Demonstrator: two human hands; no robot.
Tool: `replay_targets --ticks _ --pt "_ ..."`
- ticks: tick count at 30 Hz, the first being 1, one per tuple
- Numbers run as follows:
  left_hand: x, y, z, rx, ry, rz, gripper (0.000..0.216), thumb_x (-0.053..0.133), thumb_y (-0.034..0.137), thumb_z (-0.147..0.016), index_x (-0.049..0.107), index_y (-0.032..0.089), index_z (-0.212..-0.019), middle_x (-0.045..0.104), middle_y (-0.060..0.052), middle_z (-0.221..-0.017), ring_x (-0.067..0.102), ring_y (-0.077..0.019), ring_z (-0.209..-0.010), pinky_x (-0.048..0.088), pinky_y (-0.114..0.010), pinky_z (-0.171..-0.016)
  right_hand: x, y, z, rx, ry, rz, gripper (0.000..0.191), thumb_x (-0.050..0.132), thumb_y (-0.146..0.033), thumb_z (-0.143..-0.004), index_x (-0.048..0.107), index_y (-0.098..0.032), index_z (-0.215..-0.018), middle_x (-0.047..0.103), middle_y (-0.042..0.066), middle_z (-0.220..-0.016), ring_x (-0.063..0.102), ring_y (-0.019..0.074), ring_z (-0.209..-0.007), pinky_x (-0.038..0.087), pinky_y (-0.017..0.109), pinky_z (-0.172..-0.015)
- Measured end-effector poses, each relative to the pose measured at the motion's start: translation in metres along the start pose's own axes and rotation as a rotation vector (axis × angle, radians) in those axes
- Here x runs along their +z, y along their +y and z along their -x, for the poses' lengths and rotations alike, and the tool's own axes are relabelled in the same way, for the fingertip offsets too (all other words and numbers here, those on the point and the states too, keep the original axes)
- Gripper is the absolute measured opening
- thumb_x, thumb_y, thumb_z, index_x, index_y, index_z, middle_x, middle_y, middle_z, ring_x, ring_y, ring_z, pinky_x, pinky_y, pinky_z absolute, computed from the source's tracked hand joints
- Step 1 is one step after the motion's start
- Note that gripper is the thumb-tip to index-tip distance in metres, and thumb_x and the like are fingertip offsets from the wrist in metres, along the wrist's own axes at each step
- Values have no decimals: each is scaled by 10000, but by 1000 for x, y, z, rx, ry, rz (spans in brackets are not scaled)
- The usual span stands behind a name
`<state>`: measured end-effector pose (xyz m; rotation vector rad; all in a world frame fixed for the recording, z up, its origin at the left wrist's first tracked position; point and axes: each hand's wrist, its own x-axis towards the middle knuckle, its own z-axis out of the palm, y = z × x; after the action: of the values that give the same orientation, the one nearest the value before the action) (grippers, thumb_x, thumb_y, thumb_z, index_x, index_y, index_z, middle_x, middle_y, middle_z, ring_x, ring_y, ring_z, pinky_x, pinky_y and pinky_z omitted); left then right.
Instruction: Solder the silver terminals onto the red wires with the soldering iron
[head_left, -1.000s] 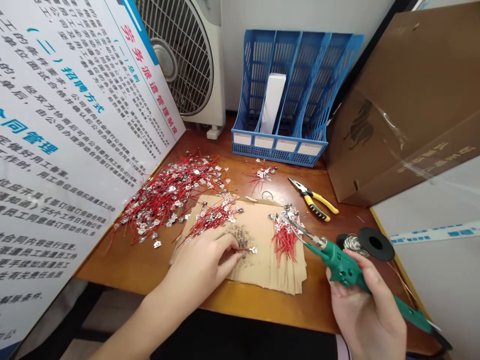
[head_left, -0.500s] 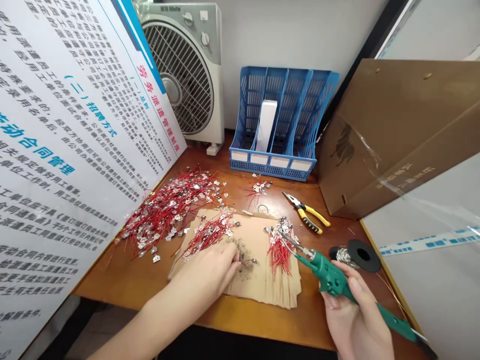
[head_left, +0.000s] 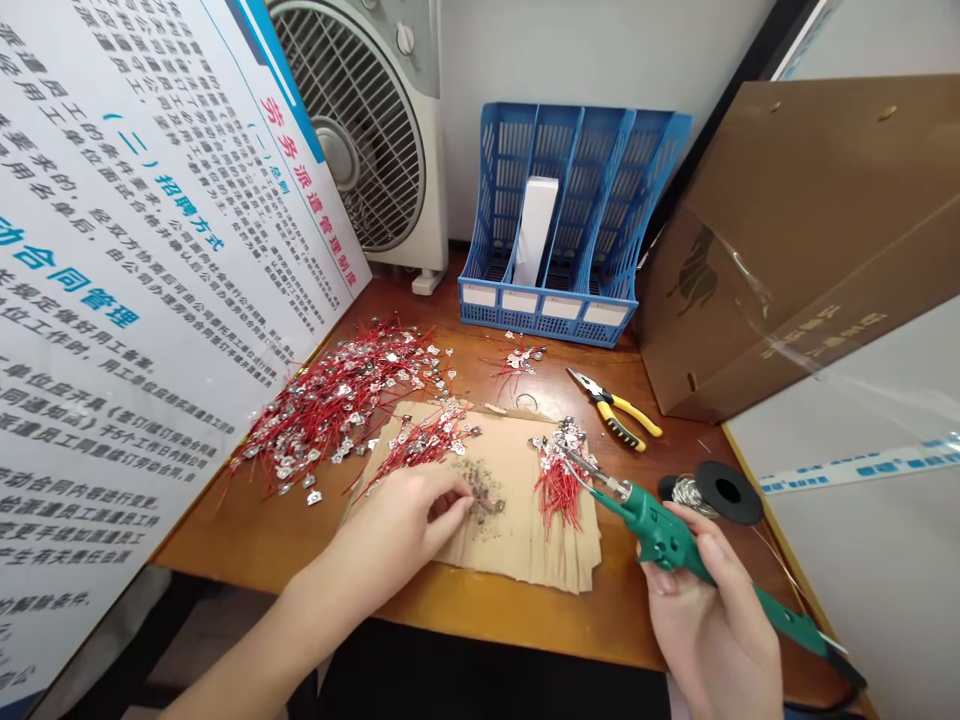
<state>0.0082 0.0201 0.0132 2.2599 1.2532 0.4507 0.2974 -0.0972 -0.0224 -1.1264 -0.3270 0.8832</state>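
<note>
Shifted slightly leftward, thin red wire (head_left: 485,503) pinched in left hand (head_left: 420,508), smooth green plastic soldering iron (head_left: 661,528) gripped by right hand (head_left: 716,620)

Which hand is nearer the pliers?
Right. The right hand, holding the green tool, is on the near side of the pliers and slightly to their right; the left hand is farther off to their left, over the cardboard.

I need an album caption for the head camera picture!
Left hand pinches a red wire; right hand holds a green soldering tool.
</note>
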Motion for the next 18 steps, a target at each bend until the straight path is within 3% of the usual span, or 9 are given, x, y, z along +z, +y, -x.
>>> replay_targets --ticks 4,7,12,15,18 --pt "5 5 12 81 152 -14 157 666 194 -1062 786 226 -966 809 -25 -911 761 -209 -824 557 -311 -762 -1 -3 3 25 -35 34 479 1051 -551 -725 966 -258 -1094 825 98 -878 672 155 -665 539 198 -506" --pt "11 5 21 141 220 4 171 651 159 -1073 770 224 -968 796 -16 -902 756 -199 -823 563 -302 -757 -1 -4 5 -5 -151 81 406 1011 -515 -795 978 -236 -1088 827 133 -801 648 163 -558 529 229 -444" --pt "16 3 26 164 219 34 159 690 146 -1079 788 226 -981 799 -16 -932 757 -203 -867 571 -311 -793 -1 -6 11 -53 -280 192 305 954 -486 -882 986 -246 -1068 789 132 -703 650 184 -515 513 241 -421" --pt "13 1 24 182 186 45 161 691 146 -1092 796 225 -1000 798 -20 -947 741 -206 -886 569 -317 -811 -4 -7 20 -7 -236 323 349 935 -487 -909 973 -266 -1177 821 123 -816 631 172 -550 494 240 -439" --pt "12 -2 23 208 168 22 163 672 153 -1113 786 218 -1016 791 -27 -966 717 -212 -897 555 -331 -826 -7 -7 28 18 -195 441 389 907 -529 -935 967 -255 -1204 799 103 -806 607 169 -560 488 259 -476"
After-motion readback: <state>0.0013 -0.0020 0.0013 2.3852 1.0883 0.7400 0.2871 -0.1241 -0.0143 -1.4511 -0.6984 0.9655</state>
